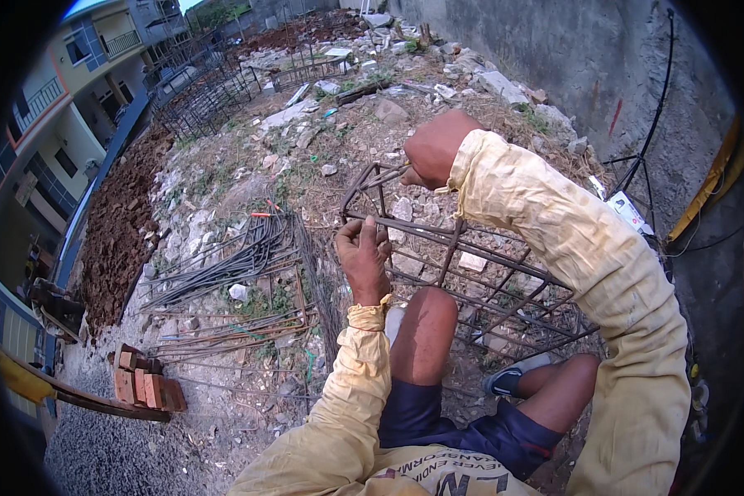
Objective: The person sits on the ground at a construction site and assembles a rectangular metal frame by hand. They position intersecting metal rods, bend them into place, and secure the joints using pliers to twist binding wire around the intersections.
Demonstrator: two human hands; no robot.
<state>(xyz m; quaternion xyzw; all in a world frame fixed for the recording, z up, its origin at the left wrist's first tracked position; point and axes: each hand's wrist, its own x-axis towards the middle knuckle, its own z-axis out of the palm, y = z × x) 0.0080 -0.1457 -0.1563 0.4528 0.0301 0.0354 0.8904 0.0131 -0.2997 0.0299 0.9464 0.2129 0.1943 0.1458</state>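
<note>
A cage of thin dark steel rebar (pixel 447 263), long bars joined by square stirrups, lies across my front from the centre toward the right, over my legs. My left hand (pixel 362 252) is closed on the lower long bar at the cage's near-left end, fingertips against the steel beside the end stirrup (pixel 349 198). Beyond it my right hand (pixel 441 149) is bent into a fist at the upper bar of the same end. What its fingers grip is hidden by the hand itself.
Left of the cage lie a bundle of dark rods (pixel 240 264) and loose rusty bars (pixel 231 339). Red bricks (pixel 145 384) are stacked at the lower left. Rubble (pixel 504 87) lines the grey wall (pixel 570 58). More rebar cages (pixel 202 107) stand far left, by a dirt mound (pixel 120 240).
</note>
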